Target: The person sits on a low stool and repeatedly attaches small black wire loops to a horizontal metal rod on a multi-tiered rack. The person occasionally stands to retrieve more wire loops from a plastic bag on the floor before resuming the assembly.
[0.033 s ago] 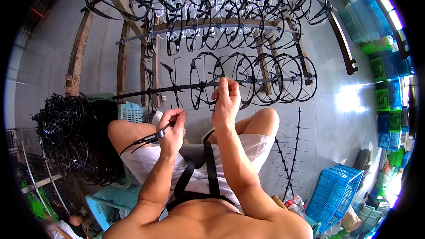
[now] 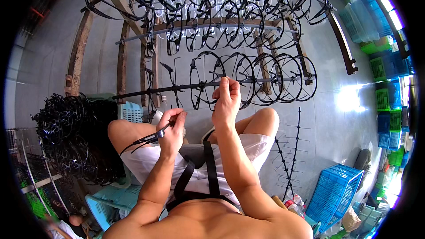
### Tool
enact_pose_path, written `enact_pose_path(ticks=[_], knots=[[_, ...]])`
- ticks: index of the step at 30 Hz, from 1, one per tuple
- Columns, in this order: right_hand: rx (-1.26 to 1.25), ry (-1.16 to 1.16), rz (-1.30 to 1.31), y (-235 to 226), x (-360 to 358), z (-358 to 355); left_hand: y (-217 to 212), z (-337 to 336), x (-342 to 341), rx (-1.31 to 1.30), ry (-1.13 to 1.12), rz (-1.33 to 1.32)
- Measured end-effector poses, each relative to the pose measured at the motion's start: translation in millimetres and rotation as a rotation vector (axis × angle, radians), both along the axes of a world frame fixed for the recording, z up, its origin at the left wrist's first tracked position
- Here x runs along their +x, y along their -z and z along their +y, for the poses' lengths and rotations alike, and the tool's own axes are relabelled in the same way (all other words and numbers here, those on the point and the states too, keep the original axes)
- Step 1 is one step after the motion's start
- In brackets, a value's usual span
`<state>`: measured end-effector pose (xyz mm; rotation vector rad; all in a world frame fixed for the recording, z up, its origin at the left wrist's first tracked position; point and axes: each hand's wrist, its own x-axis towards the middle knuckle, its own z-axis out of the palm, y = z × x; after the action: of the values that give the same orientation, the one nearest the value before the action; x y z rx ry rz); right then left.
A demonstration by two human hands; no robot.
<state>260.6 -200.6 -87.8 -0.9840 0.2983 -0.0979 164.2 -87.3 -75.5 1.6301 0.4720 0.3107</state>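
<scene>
My left hand (image 2: 171,133) is closed around a thin black curved plastic frame (image 2: 148,139), shaped like an eyeglass frame, whose end sticks out over my left thigh. Ahead of me runs a black rod (image 2: 152,90) with a row of similar black frames (image 2: 261,79) hung along it, bowed into rings toward the right. At the middle of that rod my right hand (image 2: 226,102) pinches thumb and forefinger at the edge of one ring-shaped frame (image 2: 208,54). What lies between those fingertips is mostly hidden.
Two more loaded rods (image 2: 177,24) sit on wooden racks (image 2: 79,48) farther off. A heap of black frames (image 2: 66,128) lies left of my knee. Teal baskets (image 2: 104,206) stand at lower left, a blue crate (image 2: 334,194) at lower right. Bare spiked rods (image 2: 292,159) lie on the floor.
</scene>
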Motion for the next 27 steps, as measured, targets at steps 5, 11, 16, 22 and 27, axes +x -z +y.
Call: enact_pose_path(ticks=[5, 11, 16, 22, 27], knots=[[0.002, 0.004, 0.005, 0, 2, 1, -4, -1, 0, -0.005, 0.009, 0.003], [0.015, -0.007, 0.017, 0, 3, 0, -1, -1, -1, -0.024, 0.0, 0.007], [-0.007, -0.018, 0.032, 4, 6, 0, 0, 0, 1, -0.006, 0.008, 0.0], [0.074, -0.038, -0.053, 7, -1, 0, 2, 1, -1, -0.017, 0.019, 0.01], [0.205, -0.11, -0.125, 20, -17, -6, 1, 1, 0, -0.042, -0.011, -0.008]])
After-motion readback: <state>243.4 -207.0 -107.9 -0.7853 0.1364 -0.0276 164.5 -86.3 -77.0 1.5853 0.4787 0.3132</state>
